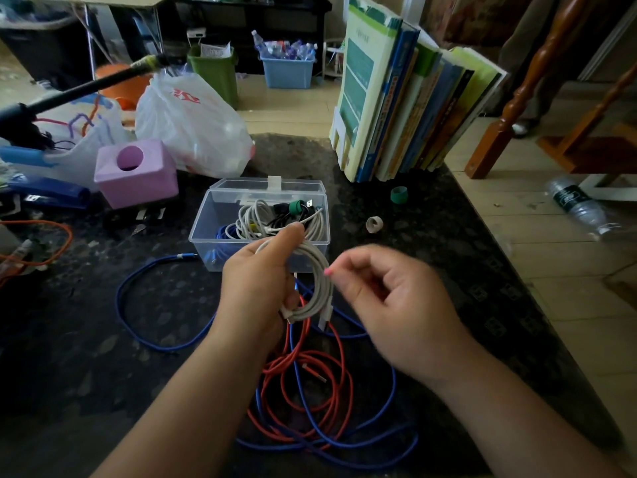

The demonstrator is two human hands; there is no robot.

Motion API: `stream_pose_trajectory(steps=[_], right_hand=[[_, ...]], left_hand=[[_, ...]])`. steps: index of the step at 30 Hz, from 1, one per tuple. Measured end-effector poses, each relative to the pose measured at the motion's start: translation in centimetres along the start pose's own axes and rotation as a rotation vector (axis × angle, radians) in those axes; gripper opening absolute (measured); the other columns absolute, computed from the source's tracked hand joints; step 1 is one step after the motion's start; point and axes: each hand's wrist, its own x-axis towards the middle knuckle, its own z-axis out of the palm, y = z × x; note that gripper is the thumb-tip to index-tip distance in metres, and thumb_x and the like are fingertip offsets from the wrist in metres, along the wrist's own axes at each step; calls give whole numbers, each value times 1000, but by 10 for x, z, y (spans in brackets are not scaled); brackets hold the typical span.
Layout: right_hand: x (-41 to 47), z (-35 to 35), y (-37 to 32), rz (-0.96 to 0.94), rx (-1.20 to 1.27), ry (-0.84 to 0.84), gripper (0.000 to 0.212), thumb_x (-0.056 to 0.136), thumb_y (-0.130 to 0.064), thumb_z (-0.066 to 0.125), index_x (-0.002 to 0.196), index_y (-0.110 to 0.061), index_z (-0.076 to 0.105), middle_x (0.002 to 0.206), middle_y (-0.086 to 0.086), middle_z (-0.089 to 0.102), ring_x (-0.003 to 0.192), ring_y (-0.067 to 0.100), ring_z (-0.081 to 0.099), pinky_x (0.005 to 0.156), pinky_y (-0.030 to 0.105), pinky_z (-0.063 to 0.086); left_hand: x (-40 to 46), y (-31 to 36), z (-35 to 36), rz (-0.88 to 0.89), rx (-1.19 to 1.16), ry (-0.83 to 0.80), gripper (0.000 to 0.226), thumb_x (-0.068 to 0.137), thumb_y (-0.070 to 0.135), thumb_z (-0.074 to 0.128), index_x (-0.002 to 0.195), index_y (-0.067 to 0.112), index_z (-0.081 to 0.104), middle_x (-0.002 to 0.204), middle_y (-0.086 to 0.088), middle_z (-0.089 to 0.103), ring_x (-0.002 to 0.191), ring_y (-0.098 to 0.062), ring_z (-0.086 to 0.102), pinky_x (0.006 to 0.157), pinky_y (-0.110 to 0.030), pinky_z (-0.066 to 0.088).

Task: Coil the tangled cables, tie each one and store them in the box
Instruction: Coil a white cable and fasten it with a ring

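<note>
The left hand (256,281) grips a coil (315,276) of white cable, thumb up over the top of the loops and fingers wrapped round the near side; the coil's 2 plug ends hang at its bottom edge. The right hand (396,305) is just to the right of the coil, blurred, with fingers curled and thumb and forefinger brought together — whether they pinch anything I cannot tell; it does not appear to touch the coil.

Straight beyond the left hand sits the box (206,232), clear plastic, lid hinged back and standing open. Inside lie coiled white cables, a black one with a green tie (295,206) and a blue one at the left corner.

Below and between both hands, on the dark table (103,339), a red cable (303,381) and a blue cable (144,326) lie loose and tangled over each other; 1 loop of the blue runs out to the left of the left hand, up toward the box.

Beyond the right hand are 2 small rolls: a grey one (374,224) nearer, a green one (399,194) farther, near a row of books (406,108). Left of the box stands a pink block (136,172) with a round hole, and behind it a white bag (193,129).
</note>
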Motion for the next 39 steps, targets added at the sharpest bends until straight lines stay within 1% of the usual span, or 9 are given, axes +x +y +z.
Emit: stream_pose_trajectory(steps=[4, 11, 15, 19, 24, 28, 32, 36, 39], right_hand=[[-13, 10, 5, 55, -154, -37, 8, 92, -29, 67, 90, -34, 61, 74, -12, 67, 65, 8, 66, 58, 34, 54], [-6, 10, 19, 233, -176, 86, 30, 86, -42, 70, 86, -41, 41, 63, -12, 61, 47, 5, 54, 43, 22, 43], [-5, 8, 18, 270, -176, -12, 23, 85, -55, 57, 103, -44, 50, 70, -10, 67, 55, 6, 63, 51, 32, 55], [-5, 5, 14, 224, -179, -65, 20, 85, -44, 51, 101, -39, 61, 80, -7, 69, 68, 9, 67, 61, 46, 56], [-1, 0, 12, 263, -90, -78, 28, 84, -32, 57, 108, -40, 69, 92, -11, 73, 85, 5, 69, 72, 39, 60], [-2, 1, 11, 241, -82, -91, 34, 89, -25, 60, 118, -43, 67, 98, -16, 74, 89, 0, 70, 74, 31, 60], [1, -3, 13, 277, -180, -51, 11, 84, -38, 72, 90, -28, 72, 78, -11, 72, 69, 3, 69, 63, 35, 58], [2, -7, 12, 289, -207, -69, 35, 74, -59, 70, 84, -26, 72, 76, -8, 72, 69, 6, 69, 64, 38, 58], [1, -10, 14, 285, -269, -54, 29, 74, -53, 71, 68, -25, 64, 64, -10, 66, 56, 3, 62, 51, 29, 50]], left_hand=[[-8, -1, 6, 32, 32, -1, 41, 82, 33, 74, 45, 24, 60, 38, 6, 32, 32, -12, 27, 38, -21, 27], [-19, -2, 14, 38, 95, -61, 29, 83, 33, 74, 57, 23, 66, 40, 6, 35, 33, -11, 30, 37, -20, 28], [-21, 0, 15, 44, 139, -138, 24, 85, 30, 73, 65, 17, 65, 38, 9, 42, 31, -8, 35, 36, -18, 30], [-25, -2, 18, 72, 202, -228, 21, 83, 28, 74, 69, 13, 69, 38, 6, 48, 30, -8, 40, 36, -17, 32], [-28, 1, 15, 116, 323, -378, 21, 77, 36, 80, 66, 20, 72, 58, -2, 66, 50, -11, 58, 49, -23, 46], [-31, 5, 17, 225, 378, -345, 23, 67, 44, 78, 64, 22, 73, 51, 8, 63, 43, 0, 55, 44, -13, 42], [-27, 10, 12, 242, 354, -300, 24, 68, 42, 76, 66, 18, 72, 42, 10, 55, 35, 1, 46, 38, -11, 36], [-23, 13, 7, 254, 385, -400, 21, 61, 38, 80, 71, 21, 74, 52, 8, 64, 42, 0, 54, 41, -12, 41], [-15, 15, -1, 236, 600, -477, 40, 55, 38, 86, 91, 25, 73, 70, 6, 73, 59, -3, 65, 54, -19, 51]])
